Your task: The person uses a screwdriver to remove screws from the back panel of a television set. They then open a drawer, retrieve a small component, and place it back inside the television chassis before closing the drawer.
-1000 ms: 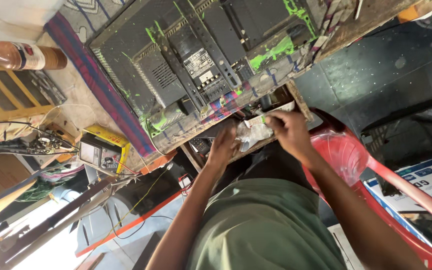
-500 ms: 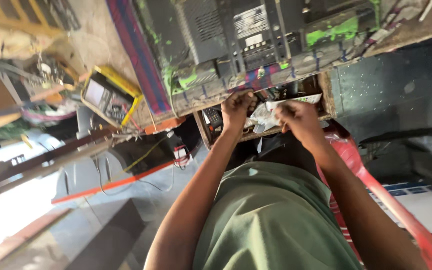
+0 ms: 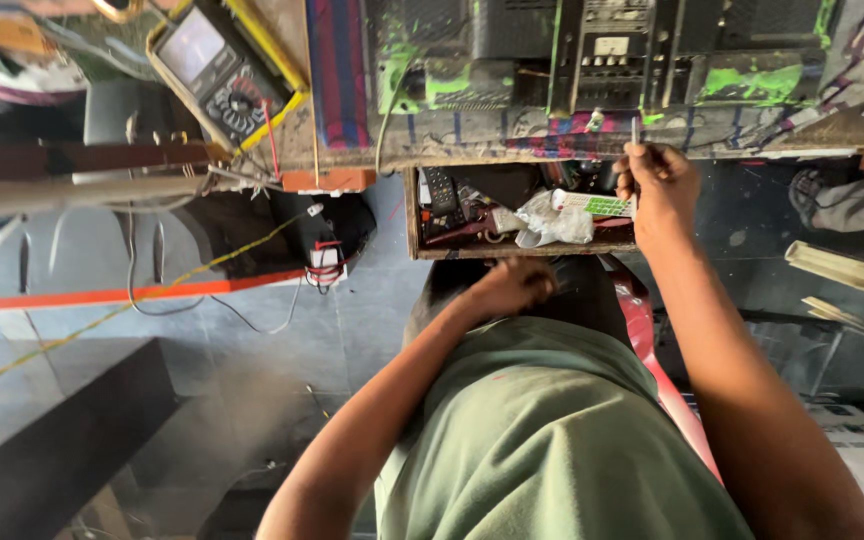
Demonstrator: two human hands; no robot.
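Note:
My right hand (image 3: 658,188) is raised at the front edge of the workbench (image 3: 512,150), pinching a thin metal tool (image 3: 636,132) that points up toward a black electronics chassis (image 3: 612,50) splashed with green paint. My left hand (image 3: 514,288) is curled into a fist just below the open wooden drawer (image 3: 422,215), above my lap; I cannot see anything in it. The drawer holds a black remote (image 3: 440,190), crumpled clear plastic bags (image 3: 552,222) and a white-and-green strip (image 3: 592,204).
A yellow-cased multimeter (image 3: 214,68) lies at the bench's left end, with leads and wires (image 3: 252,180) hanging down. A red plastic chair (image 3: 652,330) is under me. Grey floor and a dark block (image 3: 62,430) lie at left, wooden slats (image 3: 852,280) at right.
My right hand left the drawer and rose to the bench edge with the thin tool. My left hand pulled back from the drawer toward my body. The view swung over the bench.

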